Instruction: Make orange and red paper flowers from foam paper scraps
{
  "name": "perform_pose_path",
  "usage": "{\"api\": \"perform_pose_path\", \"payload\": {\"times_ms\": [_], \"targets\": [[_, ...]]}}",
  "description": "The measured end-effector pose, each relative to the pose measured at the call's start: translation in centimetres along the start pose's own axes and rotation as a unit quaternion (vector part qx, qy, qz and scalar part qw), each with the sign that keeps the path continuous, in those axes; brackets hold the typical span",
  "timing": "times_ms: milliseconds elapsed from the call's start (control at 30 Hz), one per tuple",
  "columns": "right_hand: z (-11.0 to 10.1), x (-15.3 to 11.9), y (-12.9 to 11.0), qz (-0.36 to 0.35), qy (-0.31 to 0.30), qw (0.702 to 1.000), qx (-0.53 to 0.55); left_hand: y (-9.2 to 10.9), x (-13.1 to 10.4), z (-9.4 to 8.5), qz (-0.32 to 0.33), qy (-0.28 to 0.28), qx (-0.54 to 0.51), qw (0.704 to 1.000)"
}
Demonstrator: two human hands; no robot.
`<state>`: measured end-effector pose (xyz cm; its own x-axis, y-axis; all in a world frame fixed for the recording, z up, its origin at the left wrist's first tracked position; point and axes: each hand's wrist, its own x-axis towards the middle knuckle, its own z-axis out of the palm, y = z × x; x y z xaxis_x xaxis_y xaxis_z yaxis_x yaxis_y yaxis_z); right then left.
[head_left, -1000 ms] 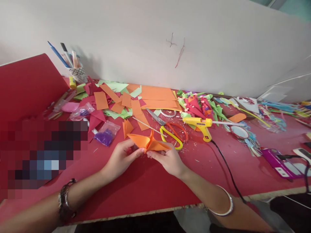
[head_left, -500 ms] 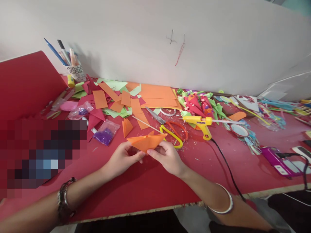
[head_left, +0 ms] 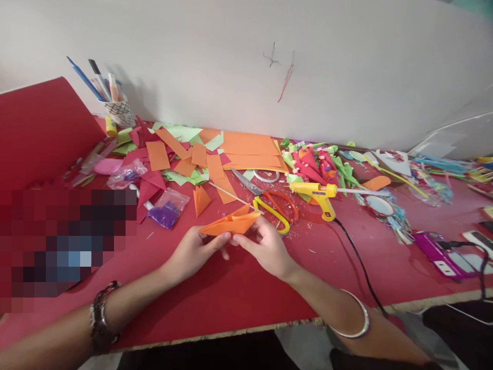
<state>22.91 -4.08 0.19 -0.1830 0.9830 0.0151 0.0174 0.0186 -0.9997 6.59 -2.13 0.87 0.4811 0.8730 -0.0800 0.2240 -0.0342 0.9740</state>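
Between my two hands is a folded piece of orange paper, shaped somewhat like a boat with pointed ends. My left hand grips its left side, thumb on the near lower edge. My right hand pinches the right side, its thumb close to the left one. Some fingers are hidden behind the paper. Just beyond lies a smaller folded orange paper piece. Scissors with red and yellow handles rest past my right hand, beside a thin white stick.
A yellow glue gun lies to the right, its cord running over the table's front edge. Orange, red and green paper pieces cover the back. A purple packet, a pen cup and a purple power strip stand around.
The folded orange paper has tilted in my hands, so its upper folds show more opening. My hands stay almost in the same place, both still holding it.
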Motion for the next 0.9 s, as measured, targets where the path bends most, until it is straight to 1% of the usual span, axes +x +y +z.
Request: {"api": "perform_pose_path", "payload": {"times_ms": [100, 167, 267, 333, 400, 467, 567, 700, 800, 900], "targets": [[0.0, 0.2, -0.1, 0.031, 0.003, 0.996, 0.083, 0.1, -0.1, 0.0, 0.008, 0.006, 0.003, 1.000], [0.0, 0.5, -0.1, 0.050, -0.013, 0.993, 0.102, 0.2, -0.1, 0.1, 0.016, 0.008, 0.000, 1.000], [-0.2, 0.7, 0.0, 0.057, -0.065, 0.994, 0.072, 0.2, -0.2, 0.2, 0.033, -0.005, -0.023, 0.999], [-0.3, 0.6, 0.1, 0.057, -0.096, 0.992, 0.051, 0.1, -0.2, 0.3, 0.039, 0.002, -0.032, 0.999], [-0.4, 0.5, 0.2, 0.061, -0.107, 0.992, 0.042, -0.1, -0.1, 0.3, 0.037, 0.017, -0.029, 0.999], [-0.5, 0.4, 0.3, 0.062, -0.104, 0.992, 0.038, -0.2, -0.1, 0.1, 0.027, 0.016, -0.019, 0.999], [-0.7, 0.4, 0.1, 0.056, -0.109, 0.992, 0.028, 0.0, -0.1, -0.5, 0.006, 0.002, -0.001, 1.000], [-0.9, 0.5, -0.3, 0.057, -0.145, 0.988, -0.008, 0.5, 0.1, -1.7, -0.007, -0.035, 0.009, 0.999], [-1.0, 0.4, -0.3, 0.052, -0.182, 0.981, -0.053, 0.5, 0.1, -2.1, 0.004, -0.045, 0.050, 0.998], [-0.9, 0.3, -0.2, 0.043, -0.204, 0.972, -0.107, 0.2, -0.1, -1.9, 0.020, -0.039, 0.106, 0.993]]}}
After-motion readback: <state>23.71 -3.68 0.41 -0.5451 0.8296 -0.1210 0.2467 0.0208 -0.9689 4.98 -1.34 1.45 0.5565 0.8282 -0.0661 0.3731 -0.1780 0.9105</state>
